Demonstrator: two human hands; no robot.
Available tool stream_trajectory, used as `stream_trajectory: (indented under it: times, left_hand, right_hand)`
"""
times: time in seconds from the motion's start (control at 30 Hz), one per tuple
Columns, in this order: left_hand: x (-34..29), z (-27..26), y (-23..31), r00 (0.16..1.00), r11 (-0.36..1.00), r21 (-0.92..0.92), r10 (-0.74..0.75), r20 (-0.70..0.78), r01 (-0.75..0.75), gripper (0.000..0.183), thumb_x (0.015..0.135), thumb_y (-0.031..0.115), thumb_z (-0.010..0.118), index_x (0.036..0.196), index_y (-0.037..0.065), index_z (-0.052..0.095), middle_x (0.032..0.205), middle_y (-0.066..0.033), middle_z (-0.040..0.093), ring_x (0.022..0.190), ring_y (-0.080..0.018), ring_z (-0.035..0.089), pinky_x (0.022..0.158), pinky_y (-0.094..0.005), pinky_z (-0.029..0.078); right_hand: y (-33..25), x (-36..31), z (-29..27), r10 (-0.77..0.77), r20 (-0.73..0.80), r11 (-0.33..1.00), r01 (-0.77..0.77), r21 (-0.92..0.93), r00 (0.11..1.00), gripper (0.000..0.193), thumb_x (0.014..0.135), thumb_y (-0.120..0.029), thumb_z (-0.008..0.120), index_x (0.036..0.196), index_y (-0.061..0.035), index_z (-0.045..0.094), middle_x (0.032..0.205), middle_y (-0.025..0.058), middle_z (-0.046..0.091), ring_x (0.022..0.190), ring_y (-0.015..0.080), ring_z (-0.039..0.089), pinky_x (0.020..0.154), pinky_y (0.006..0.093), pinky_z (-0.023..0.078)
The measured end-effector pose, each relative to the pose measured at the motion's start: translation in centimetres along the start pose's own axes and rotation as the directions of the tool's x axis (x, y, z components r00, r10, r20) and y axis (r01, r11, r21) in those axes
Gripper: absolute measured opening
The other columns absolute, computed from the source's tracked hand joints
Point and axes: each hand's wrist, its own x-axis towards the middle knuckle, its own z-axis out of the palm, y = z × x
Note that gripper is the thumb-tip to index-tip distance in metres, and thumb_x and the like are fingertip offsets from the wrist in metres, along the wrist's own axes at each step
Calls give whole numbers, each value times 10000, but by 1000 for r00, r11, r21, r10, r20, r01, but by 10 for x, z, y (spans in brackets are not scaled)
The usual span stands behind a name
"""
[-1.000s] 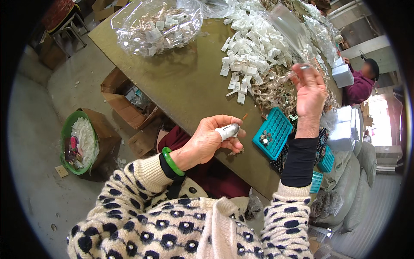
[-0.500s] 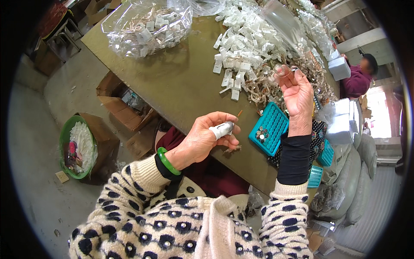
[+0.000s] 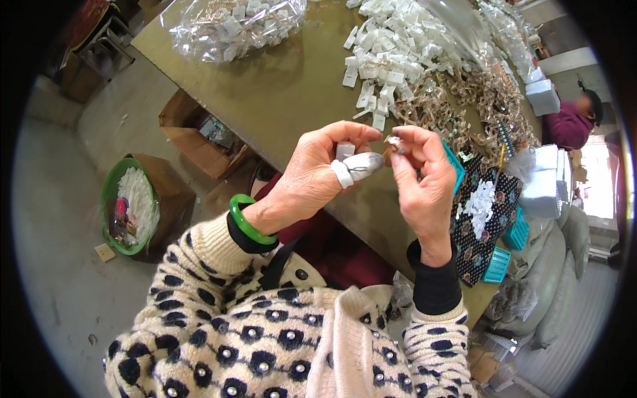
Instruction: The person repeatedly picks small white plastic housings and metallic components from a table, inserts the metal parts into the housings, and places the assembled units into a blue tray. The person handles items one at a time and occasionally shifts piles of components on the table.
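Over the table's near edge my two hands meet at the fingertips. My left hand (image 3: 312, 166), with a green bangle at its wrist and a white wrapping (image 3: 358, 167) on the thumb, is closed. A small white tag (image 3: 345, 150) shows between its thumb and fingers, and a thin yellow-brown tip sticks out towards the right. My right hand (image 3: 428, 182) pinches a small shiny piece, whitish and brown (image 3: 395, 143), against the left fingertips; its exact kind is too small to tell. Behind the right hand, a teal tray (image 3: 456, 166) is mostly hidden.
White tags (image 3: 398, 50) lie heaped on the table (image 3: 265, 93), beside tangled brownish chains (image 3: 458, 99). A clear bag (image 3: 239, 30) of tags sits far left. White scraps (image 3: 479, 205) lie on dark patterned cloth. A green basin (image 3: 109, 205) stands left; a person (image 3: 569, 126) sits far right.
My right hand has come down and left from the chain pile to meet my left hand. The left hand has risen slightly. The view has shifted, and the right hand now covers most of the tray.
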Motion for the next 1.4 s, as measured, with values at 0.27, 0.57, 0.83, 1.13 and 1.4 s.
stream_trajectory:
  times: [0.27, 0.57, 0.83, 1.13, 1.4]
  left_hand:
    - [-7, -1, 0, 999, 991, 130, -32, -13, 34, 195, 901, 105, 699, 1071, 16, 667, 868, -4, 664, 670, -34, 534, 562, -190, 420]
    - [-21, 10, -12, 968, 915, -325, -252, 2, 239, 169, 917, 146, 694, 1030, 32, 642, 771, -17, 616, 616, -68, 526, 494, -199, 379]
    - [-32, 15, -19, 945, 771, -546, -247, 216, 327, 185, 937, 221, 659, 1043, 75, 617, 803, -42, 580, 621, -95, 480, 477, -214, 357]
    - [-34, 11, -23, 828, 657, -544, -235, 510, 522, 243, 885, 235, 643, 987, 18, 602, 755, -105, 608, 605, -156, 529, 490, -276, 365]
    - [-29, 3, -17, 862, 607, -628, -221, 455, 487, 257, 890, 264, 607, 962, 18, 602, 739, -116, 625, 595, -197, 570, 513, -298, 399]
  right_hand:
    - [7, -23, 7, -114, -56, 990, 109, -94, 992, 235, 885, 63, 625, 1105, -12, 593, 857, 3, 638, 666, 11, 515, 561, 173, 402]
    - [13, -39, 4, -293, -92, 930, 261, -260, 952, 153, 783, 81, 689, 897, -11, 646, 812, 100, 614, 692, 247, 614, 625, 324, 496]
    - [14, -54, 2, -149, -138, 987, 155, 37, 979, 119, 804, 93, 676, 866, -4, 647, 806, 27, 617, 664, 86, 564, 554, 223, 425]
    - [7, -61, -4, 244, 125, 657, -259, 708, 962, 93, 828, 91, 610, 815, -1, 612, 853, 10, 596, 744, 36, 548, 672, 177, 419]
    - [-1, -59, 9, -305, -46, 950, 307, 46, 951, 217, 814, 131, 587, 986, -2, 593, 925, 103, 610, 737, 148, 616, 625, 243, 488]
